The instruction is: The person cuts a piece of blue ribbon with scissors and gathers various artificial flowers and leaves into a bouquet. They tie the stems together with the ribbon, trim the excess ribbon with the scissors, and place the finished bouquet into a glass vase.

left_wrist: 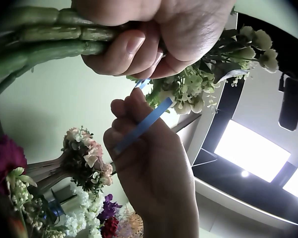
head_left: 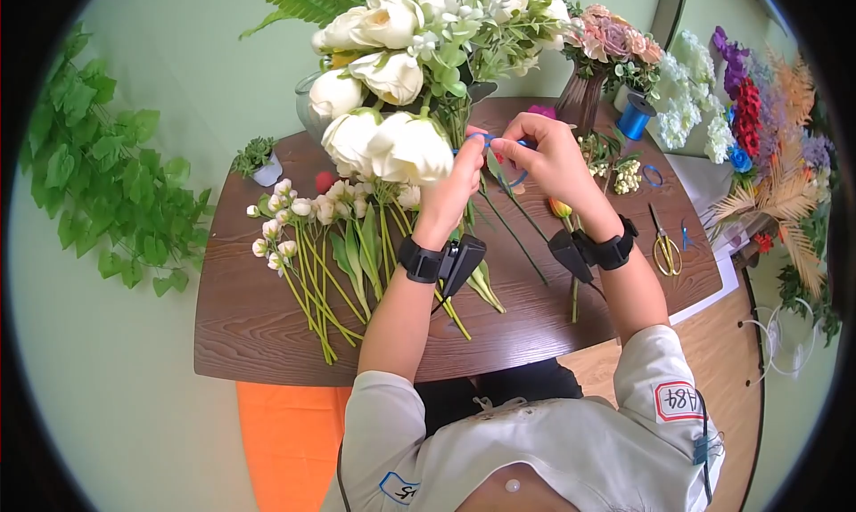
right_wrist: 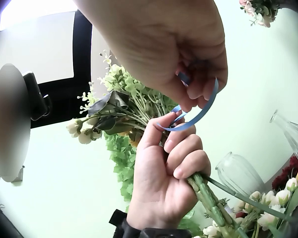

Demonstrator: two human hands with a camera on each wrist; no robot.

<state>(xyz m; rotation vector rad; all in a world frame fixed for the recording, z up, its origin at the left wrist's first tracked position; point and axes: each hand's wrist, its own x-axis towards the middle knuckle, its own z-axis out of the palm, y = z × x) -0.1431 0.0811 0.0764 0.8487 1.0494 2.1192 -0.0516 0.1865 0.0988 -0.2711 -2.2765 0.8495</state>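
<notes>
My left hand (head_left: 448, 194) grips the green stems (right_wrist: 211, 206) of a bouquet just below its flower heads. Large white roses (head_left: 392, 75) and small-leaved greenery (head_left: 455, 53) fill the bouquet, which leans up and away over the table. Close beside it, my right hand (head_left: 555, 160) pinches a narrow blue ribbon (right_wrist: 203, 111) between thumb and fingers. In the right wrist view the ribbon loops from the right fingertips down to the left thumb at the stems. A loose length of ribbon crosses in front of the right palm in the left wrist view.
White flower stems (head_left: 312, 271) lie across the left of the wooden table (head_left: 267, 334). Scissors (head_left: 665, 252) rest at the right, with a blue ribbon spool (head_left: 635, 117) farther back. A brown vase (head_left: 580, 100) of pink flowers stands behind, and a small potted plant (head_left: 259, 163) at the left.
</notes>
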